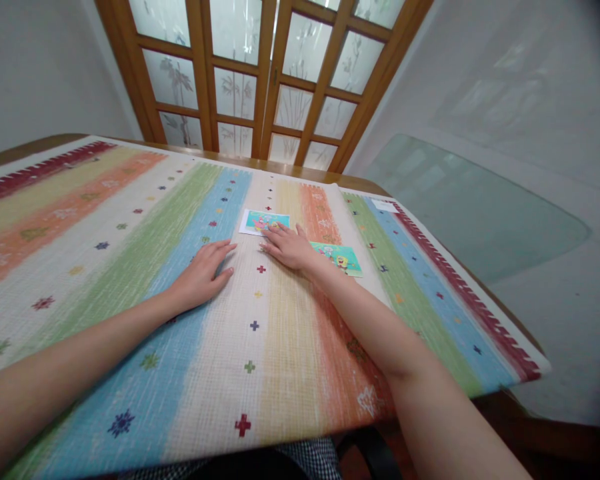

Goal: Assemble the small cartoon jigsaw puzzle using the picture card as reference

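A white-edged picture card with turquoise cartoon art lies on the striped tablecloth, ahead of both hands. My right hand reaches over its near right corner, fingers stretched and slightly spread; whether they press on it I cannot tell. A second turquoise cartoon card lies to the right, partly hidden behind my right wrist and forearm. My left hand rests on the cloth to the left of the cards, fingers extended, thumb apart, holding nothing.
The striped tablecloth covers a wooden table. A small white slip lies near its far right edge. A pale glass sheet is beyond the table's right side. Wood-framed glass doors stand behind. A dark chair arm shows below.
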### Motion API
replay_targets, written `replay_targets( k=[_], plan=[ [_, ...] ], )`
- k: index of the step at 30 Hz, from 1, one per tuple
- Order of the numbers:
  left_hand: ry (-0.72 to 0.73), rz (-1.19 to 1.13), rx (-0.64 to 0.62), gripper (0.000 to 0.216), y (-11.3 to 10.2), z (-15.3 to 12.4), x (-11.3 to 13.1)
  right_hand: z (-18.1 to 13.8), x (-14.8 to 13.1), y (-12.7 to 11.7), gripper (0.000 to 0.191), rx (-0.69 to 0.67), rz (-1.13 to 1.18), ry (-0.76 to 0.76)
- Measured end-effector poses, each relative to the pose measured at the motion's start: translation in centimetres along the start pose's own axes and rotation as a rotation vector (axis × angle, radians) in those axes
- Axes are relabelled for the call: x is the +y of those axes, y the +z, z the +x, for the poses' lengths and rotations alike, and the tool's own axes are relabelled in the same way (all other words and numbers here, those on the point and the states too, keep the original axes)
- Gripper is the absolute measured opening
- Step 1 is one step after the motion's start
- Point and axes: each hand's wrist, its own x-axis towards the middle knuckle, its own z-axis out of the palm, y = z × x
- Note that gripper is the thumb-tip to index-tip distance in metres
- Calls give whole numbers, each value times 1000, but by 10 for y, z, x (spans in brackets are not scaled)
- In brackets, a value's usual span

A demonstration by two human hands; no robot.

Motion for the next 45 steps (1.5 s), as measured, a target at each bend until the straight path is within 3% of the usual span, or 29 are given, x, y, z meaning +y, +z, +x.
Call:
replay_targets(
  k=[2, 5, 11, 16, 19, 22, 24, 27, 30, 36, 45],
  plan=[
    [-6, -15, 3, 51, -1, 0, -1, 12, 6, 4, 68, -6, 8, 27],
    [-19, -24, 2, 51, 0, 1, -2, 12, 40, 4, 66, 14, 16, 129],
    [-28, -25, -8, 53, 2, 2, -1, -31, 119, -6, 65, 29, 93, 244],
    [-20, -8, -11, 53, 3, 3, 2, -66, 146, -7, 62, 37, 150, 266],
    [-9, 10, -19, 52, 4, 3, 1, -74, 130, -6, 62, 212, 179, 293],
    [2, 48, -39, 51, 7, 3, -1, -78, 82, -6, 64, 413, 214, 272],
    [0, 81, -55, 51, 8, 3, -1, -81, 38, -5, 65, 388, 185, 167],
    [-11, 140, -87, 59, 7, 1, 3, -88, -25, 2, 67, 231, 128, 67],
    [31, 205, -118, 73, 2, -3, 11, -93, -61, 9, 73, 111, 97, 30],
    [65, 266, -288, 81, -4, -5, 20, -94, -65, 14, 72, 35, 89, 51],
    [65, 274, -309, 79, -4, -4, 17, -94, -66, 12, 72, 30, 93, 48]
  ],
)
